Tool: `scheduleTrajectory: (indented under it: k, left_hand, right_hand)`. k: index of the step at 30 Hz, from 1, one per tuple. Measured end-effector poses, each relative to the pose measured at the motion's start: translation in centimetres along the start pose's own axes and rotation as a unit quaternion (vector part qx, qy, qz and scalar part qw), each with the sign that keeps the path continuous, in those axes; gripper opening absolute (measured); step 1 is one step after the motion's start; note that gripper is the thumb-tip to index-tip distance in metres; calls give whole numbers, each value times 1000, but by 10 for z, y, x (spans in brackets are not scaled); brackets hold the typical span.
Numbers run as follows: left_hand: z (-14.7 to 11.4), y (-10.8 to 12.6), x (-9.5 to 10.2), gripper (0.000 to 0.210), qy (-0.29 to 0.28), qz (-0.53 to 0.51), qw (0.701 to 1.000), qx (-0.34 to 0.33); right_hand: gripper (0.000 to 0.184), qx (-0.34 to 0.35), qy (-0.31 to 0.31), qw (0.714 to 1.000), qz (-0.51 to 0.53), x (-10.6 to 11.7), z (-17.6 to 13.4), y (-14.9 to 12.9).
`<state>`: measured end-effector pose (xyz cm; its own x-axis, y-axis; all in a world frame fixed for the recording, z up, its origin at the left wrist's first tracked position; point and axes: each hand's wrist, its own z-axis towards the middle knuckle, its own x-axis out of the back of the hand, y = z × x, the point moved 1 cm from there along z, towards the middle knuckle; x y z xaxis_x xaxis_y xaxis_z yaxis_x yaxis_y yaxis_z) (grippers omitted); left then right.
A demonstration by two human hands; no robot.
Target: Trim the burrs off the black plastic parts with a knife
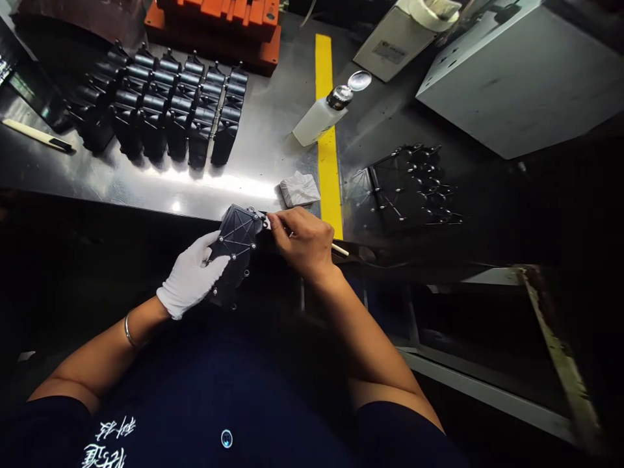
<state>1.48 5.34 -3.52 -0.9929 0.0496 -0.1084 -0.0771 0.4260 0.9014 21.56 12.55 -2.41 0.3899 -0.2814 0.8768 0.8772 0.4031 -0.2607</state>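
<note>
My left hand (pixel 195 276), in a white glove, grips a black molded plastic part (pixel 237 234) by its left side, above the bench's front edge. The part is tilted, with cross ribs and small round bosses facing up. My bare right hand (pixel 307 244) is closed around a slim cream-handled tool (pixel 340 249), whose end sticks out behind the hand. Its fingertips are at the part's upper right corner, where a small pale tip shows; whether it touches the part I cannot tell. A folded white cloth pad (pixel 299 189) lies just beyond my right hand.
Rows of black molded parts (pixel 180 107) stand at the back left, beside a cream-handled tool (pixel 39 135). An orange block (pixel 219 32) is behind them. A white pump bottle (pixel 319 120) stands by yellow tape (pixel 331 175). More black parts (pixel 404 185) and a grey box (pixel 517 78) are right.
</note>
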Motion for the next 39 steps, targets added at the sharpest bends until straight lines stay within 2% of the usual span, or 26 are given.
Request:
scheduleTrajectory:
  k: [4, 7, 11, 16, 20, 28, 34, 39]
  left_hand:
    - [1, 1, -1, 60, 18, 11, 1000, -11]
    - [2, 0, 0, 58, 27, 28, 999, -17]
    - [3, -1, 0, 57, 28, 16, 999, -25]
    - [4, 0, 0, 58, 26, 26, 999, -30]
    - [5, 0, 2, 57, 21, 44, 998, -36]
    - [6, 3, 6, 57, 15, 39, 998, -41]
    - [7, 3, 8, 56, 11, 50, 998, -39]
    - [10, -1, 12, 58, 13, 85, 995, -53]
  right_hand:
    - [21, 35, 38, 995, 91, 5, -15, -4]
    - [16, 59, 35, 990, 121, 6, -28, -8]
    - [13, 68, 27, 991, 115, 4, -33, -12]
    - [15, 86, 36, 993, 69, 6, -26, -11]
    - [18, 113, 18, 992, 59, 10, -22, -11]
    - [21, 118, 9, 991, 64, 11, -18, -6]
    - [26, 148, -35, 988, 38, 14, -10, -2]
    - [26, 175, -87, 974, 115, 9, 1, 9]
